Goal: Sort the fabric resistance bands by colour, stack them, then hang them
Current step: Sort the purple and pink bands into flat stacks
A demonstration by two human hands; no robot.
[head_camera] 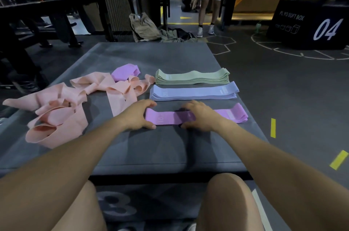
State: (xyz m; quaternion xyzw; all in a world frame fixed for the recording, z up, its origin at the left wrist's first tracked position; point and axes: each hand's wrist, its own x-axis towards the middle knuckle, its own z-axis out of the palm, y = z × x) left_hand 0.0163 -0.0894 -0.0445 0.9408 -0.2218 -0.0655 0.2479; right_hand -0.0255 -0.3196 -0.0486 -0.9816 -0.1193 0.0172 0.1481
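Sorting is well along: on the grey worktop (151,147) a green stack (192,77) lies farthest off, a blue stack (194,92) just nearer, and the purple stack (232,115) nearest. The left hand (137,115) cups the purple stack's left end, thumb and fingers curled round it; the right hand (200,115) presses down on its middle, fingers bent over the far edge. One loose purple band (124,72) and the tangled pink bands (75,102) lie unsorted to the left. Next, I'd judge, comes fetching that purple band and laying it square on top.
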